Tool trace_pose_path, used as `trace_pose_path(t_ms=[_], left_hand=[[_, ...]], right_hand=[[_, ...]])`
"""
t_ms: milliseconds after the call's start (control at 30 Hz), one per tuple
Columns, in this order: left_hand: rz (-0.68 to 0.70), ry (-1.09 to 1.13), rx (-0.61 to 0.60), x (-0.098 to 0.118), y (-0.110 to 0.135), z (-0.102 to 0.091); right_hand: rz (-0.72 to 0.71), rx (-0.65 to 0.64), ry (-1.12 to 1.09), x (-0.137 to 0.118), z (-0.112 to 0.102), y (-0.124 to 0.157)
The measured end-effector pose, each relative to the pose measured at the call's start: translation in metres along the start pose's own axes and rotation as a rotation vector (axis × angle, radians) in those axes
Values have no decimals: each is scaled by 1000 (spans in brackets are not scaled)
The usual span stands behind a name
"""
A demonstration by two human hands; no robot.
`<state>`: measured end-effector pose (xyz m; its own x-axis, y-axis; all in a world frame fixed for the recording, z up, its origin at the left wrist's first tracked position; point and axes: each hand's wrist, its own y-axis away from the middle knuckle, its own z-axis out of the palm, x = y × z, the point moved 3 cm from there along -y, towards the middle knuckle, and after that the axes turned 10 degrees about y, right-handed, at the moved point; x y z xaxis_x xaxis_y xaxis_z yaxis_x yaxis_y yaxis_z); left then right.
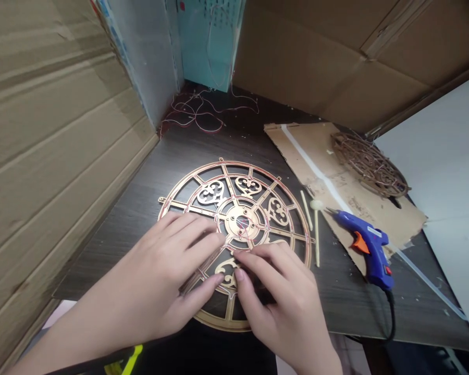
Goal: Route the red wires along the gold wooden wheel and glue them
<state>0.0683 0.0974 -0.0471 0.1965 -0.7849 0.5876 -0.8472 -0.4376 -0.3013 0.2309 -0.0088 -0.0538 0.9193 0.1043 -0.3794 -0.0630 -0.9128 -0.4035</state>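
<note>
A round openwork wooden wheel (229,315) lies flat on the dark table, with thin red and white wires along its rings and spokes. Heart-shaped scrollwork pieces sit in several of its openings. My left hand (180,265) curls over the wheel's lower left, fingers bent down on the frame and thumb by the near scrollwork piece (227,272). On the other side of that piece, my right hand (281,291) closes thumb and index finger at its edge. Both hands partly cover the wheel, so the exact fingertip contact is hidden.
At the right lies a blue glue gun (369,242) with an orange trigger, beside pale sticks (317,237). Behind it a cardboard sheet (297,151) bears a brown openwork disc (369,164). Loose wires (203,112) lie at the back. Cardboard walls (62,130) enclose the table.
</note>
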Motion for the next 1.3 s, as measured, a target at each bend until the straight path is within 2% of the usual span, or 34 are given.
trace_pose_path(t_ms=[200, 367, 533, 633, 1000, 1067, 1200, 1300], left_hand=[[53, 22, 47, 2, 4, -1], [38, 106, 106, -2, 6, -5], [131, 156, 66, -5, 7, -6], [100, 145, 68, -5, 7, -6], [-55, 164, 355, -5, 5, -22], [-53, 191, 344, -5, 5, -22], [5, 238, 224, -4, 5, -19], [-22, 250, 244, -5, 5, -19]], right_hand=[[3, -6, -8, 0, -1, 0], [3, -1, -11, 0, 0, 0], [4, -11, -10, 2, 1, 0], [4, -22, -24, 2, 0, 1], [5, -19, -39, 2, 0, 1], [4, -26, -39, 2, -1, 2], [-3, -27, -38, 2, -1, 2], [-1, -29, -38, 3, 1, 2]])
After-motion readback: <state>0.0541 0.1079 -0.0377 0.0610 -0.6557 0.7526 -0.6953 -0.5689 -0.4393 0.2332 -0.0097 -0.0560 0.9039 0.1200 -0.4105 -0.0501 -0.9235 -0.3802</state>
